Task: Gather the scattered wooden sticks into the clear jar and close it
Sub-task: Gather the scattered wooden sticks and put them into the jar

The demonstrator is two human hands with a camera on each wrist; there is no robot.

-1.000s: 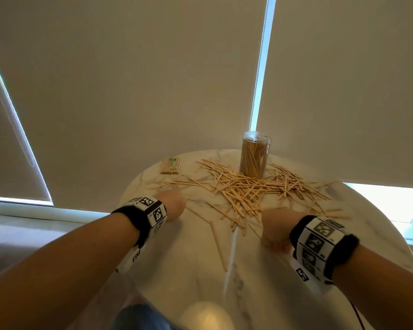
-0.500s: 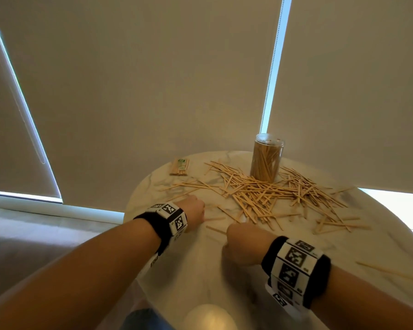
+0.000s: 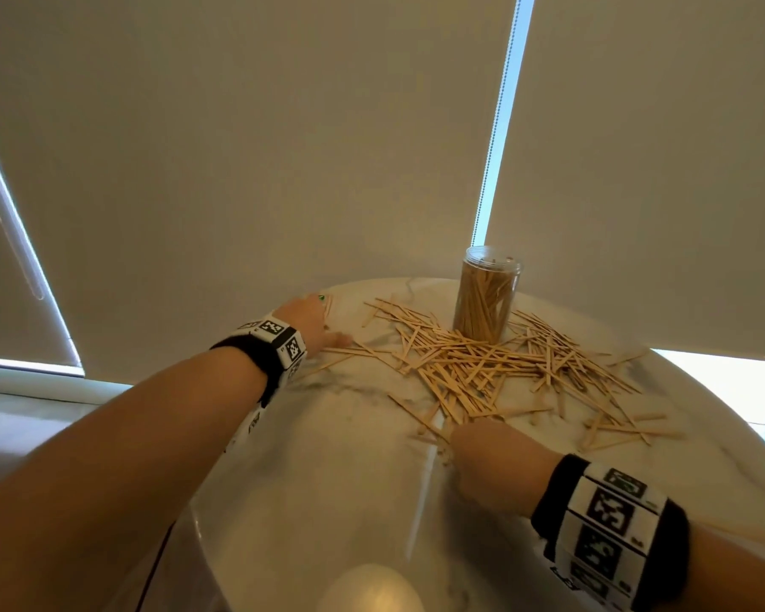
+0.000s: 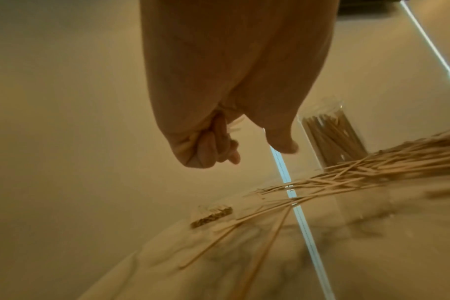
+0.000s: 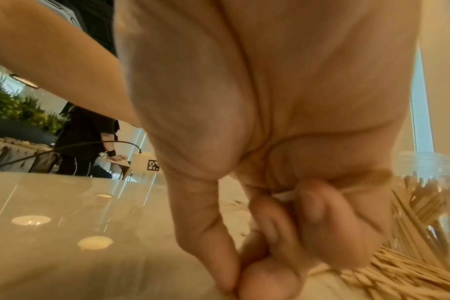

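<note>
Round marble table [image 3: 327, 501], glossy, ceiling lamp reflected at its near edge. Nearest in: right hand [image 3: 489, 463] low on the tabletop at the near edge of the stick pile, tagged wristband [image 3: 610, 525] behind it. Right wrist view shows its fingers [image 5: 314, 219] curled under with a few pale sticks clamped against the palm, thumb [image 5: 206, 233] pressed down to the fingertips, so it is gripping sticks. Just beyond it the wooden sticks [image 3: 482, 364] lie in a loose crisscross heap over the middle and right of the table, with a few strays [image 3: 623, 428] off to the right and single long ones [image 4: 257, 225] trailing left toward the other hand. Left hand [image 3: 312, 320] is farther out, on the left, reaching to the far-left rim; wristband [image 3: 279, 342] with black-and-white tags on it. Left wrist view: fingers [image 4: 211, 146] curled tight into the palm with a thin bundle of sticks held inside, thumb [image 4: 283, 142] sticking out free. Small wrapped packet of sticks [image 4: 211, 216] lies on the table right by that hand, mostly hidden in the head view. Farthest: clear jar [image 3: 489, 293] upright at the far edge of the pile, centre-right, already packed with standing sticks; can't tell if a lid is on. Beige roller blinds [image 3: 283, 148] behind, bright gap between them.
</note>
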